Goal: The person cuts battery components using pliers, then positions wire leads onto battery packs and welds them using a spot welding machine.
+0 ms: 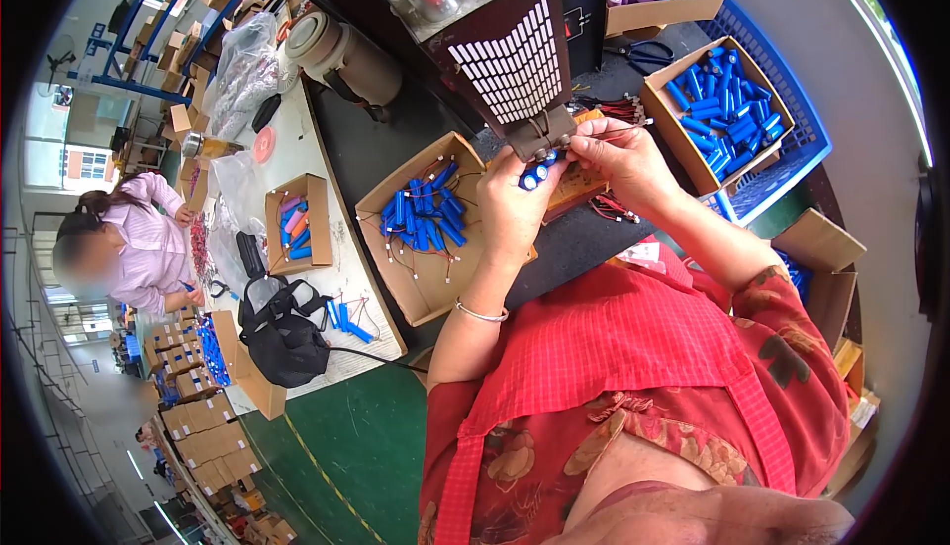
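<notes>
Beneath the head of a dark machine (510,60), my left hand (513,206) is closed around blue cylindrical cells (534,177) whose pale ends face me. My right hand (618,154) pinches at the same spot, beside the cells; a thin wire runs near its fingers, and what exactly the fingertips grip is too small to make out. Both hands nearly touch each other over an orange-brown block (576,189). Bundles of red and black wires (618,109) lie just behind and beside my right hand.
Left of my hands is a cardboard box (396,273) of wired blue cells. A box (683,134) of blue cells rests in a blue basket (807,149) at right. Scissors (645,53), a thermos (346,60) and a black bag (284,332) lie around. Another person (148,248) works at far left.
</notes>
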